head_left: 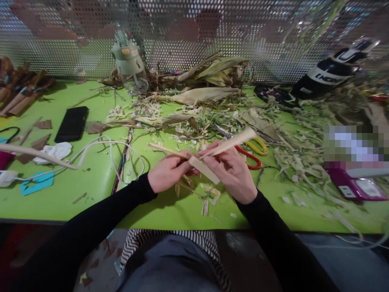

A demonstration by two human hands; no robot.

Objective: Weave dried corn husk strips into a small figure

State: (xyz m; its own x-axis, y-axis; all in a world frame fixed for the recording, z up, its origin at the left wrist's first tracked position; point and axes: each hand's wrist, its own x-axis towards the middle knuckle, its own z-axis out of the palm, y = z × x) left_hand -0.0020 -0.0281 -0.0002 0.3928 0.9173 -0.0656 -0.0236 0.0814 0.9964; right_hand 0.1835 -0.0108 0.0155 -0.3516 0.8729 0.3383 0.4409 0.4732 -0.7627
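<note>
Left hand (166, 172) and right hand (234, 170), apparently both pinching pale strips (229, 145); uneven pull could split them.

- Long pale strip (232, 143): flat, cream-tan, widening at its blurred far end; slants up and rightward from the fingers of the right hand (234, 174).
- Short flat strip (205, 170): pale, broad, blunt-ended; angles down and rightward below the long pale strip, beside the right fingertips.
- Slender strip (167, 150): tan, narrow; reaches up and leftward from the left hand (168, 172). Fingers hide whether the pieces join.
</note>
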